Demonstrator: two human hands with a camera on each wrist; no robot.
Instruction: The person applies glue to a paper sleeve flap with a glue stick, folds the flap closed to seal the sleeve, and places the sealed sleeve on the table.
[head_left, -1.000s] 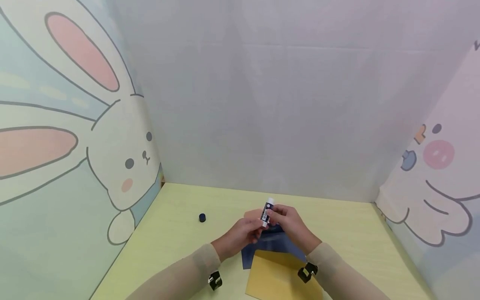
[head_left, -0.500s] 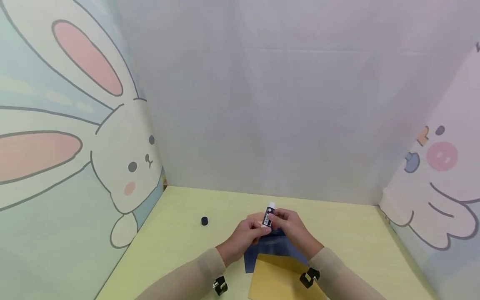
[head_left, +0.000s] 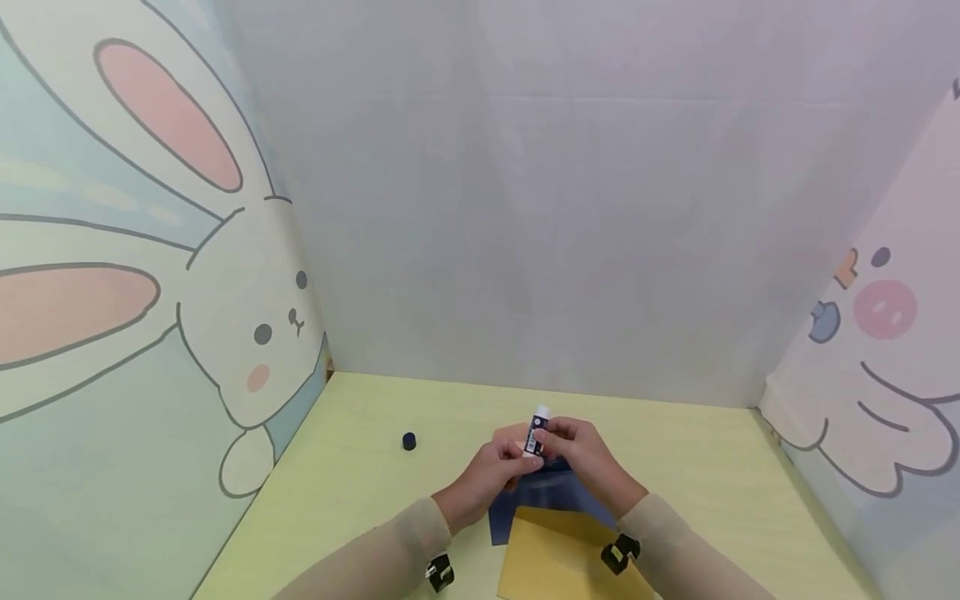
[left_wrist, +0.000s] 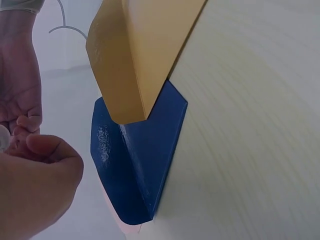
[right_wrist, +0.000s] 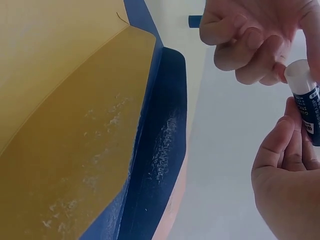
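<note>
Both hands hold a glue stick above the envelopes, its white top pointing up and away. My right hand grips its dark blue labelled body from the right. With thumb and fingers my left hand pinches the white lower end, which also shows in the right wrist view as a white base. Below lie a yellow envelope, a dark blue envelope and a pink one, overlapping. Whitish smears mark the yellow flap and blue flap in the right wrist view.
The glue stick's dark blue cap stands on the pale yellow table, left of the hands. A grey backdrop rises behind the table. Side walls printed with a rabbit and a pink pig-nosed character flank it.
My left fingers have shifted round the glue stick's lower end, and the thumb now lies across it. The hands stay over the envelopes; the whole head view has shifted slightly.
</note>
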